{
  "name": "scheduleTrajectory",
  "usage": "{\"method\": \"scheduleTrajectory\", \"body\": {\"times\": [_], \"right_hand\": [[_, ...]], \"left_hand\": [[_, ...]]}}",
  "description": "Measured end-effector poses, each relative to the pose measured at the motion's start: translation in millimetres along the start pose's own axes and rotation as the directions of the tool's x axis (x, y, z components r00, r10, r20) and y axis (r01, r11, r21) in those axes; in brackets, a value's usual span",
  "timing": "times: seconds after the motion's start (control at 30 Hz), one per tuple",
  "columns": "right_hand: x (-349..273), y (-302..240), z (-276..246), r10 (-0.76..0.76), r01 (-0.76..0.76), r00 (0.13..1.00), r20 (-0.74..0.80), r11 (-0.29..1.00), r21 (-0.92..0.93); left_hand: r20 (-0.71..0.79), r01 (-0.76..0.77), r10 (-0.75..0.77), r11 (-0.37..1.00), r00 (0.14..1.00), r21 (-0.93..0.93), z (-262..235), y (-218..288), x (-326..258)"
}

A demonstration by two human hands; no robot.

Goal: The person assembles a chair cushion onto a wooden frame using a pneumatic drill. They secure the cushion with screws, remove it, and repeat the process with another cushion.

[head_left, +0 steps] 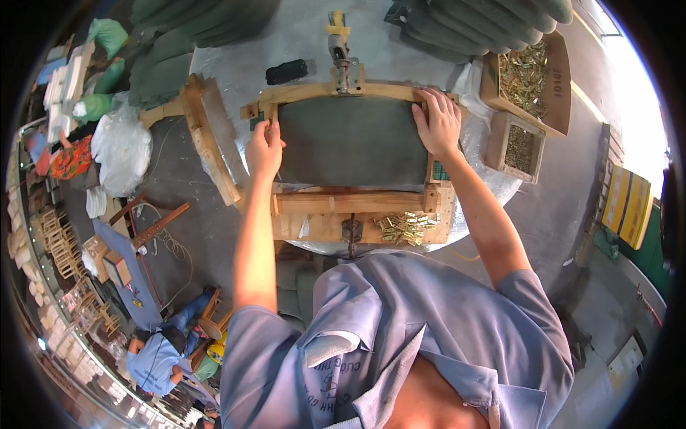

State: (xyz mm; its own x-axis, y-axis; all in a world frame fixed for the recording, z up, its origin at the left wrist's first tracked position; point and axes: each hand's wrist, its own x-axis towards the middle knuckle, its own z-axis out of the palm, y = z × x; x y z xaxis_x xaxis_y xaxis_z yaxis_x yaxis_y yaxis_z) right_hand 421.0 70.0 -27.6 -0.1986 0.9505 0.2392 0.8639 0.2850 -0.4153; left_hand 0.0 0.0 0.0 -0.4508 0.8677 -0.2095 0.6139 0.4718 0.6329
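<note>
In front of me a dark grey-green padded panel (pixel 350 143) lies flat inside a wooden frame (pixel 307 93). At the frame's upper left corner is my left hand (pixel 264 150), its fingers curled closed by the panel's edge; whatever they grip is too small to make out. My right hand (pixel 439 125) rests with fingers stretched over the upper right corner, touching the frame's far rail. A metal toggle clamp (pixel 344 61) stands at the middle of that rail. On the near board lies a heap of small brass-coloured metal pieces (pixel 404 229).
At the right stand a cardboard box (pixel 561 93) of metal pieces and a smaller bin (pixel 494 143) of tiny fasteners. Stacked grey-green cushions (pixel 471 25) lie at the back. A dark oblong object (pixel 286 71) sits behind the frame. Another person (pixel 153 361) works at lower left.
</note>
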Motion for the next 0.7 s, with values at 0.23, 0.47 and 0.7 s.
{"method": "scheduleTrajectory", "body": {"times": [0.23, 0.47, 0.7], "right_hand": [[12, -13, 10, -0.012, 0.007, 0.999, -0.051, 0.995, -0.101], [14, -15, 12, -0.081, 0.089, 0.995, 0.059, 0.984, -0.154], [19, -15, 12, -0.094, 0.102, 0.994, 0.058, 0.985, -0.137]], "left_hand": [[0.052, -0.685, 0.739, 0.592, 0.671, 0.424, 8, 16, 87], [0.141, -0.729, 0.743, 0.571, 0.655, 0.378, 34, 9, 103], [0.117, -0.713, 0.734, 0.59, 0.669, 0.378, 33, 4, 102]]}}
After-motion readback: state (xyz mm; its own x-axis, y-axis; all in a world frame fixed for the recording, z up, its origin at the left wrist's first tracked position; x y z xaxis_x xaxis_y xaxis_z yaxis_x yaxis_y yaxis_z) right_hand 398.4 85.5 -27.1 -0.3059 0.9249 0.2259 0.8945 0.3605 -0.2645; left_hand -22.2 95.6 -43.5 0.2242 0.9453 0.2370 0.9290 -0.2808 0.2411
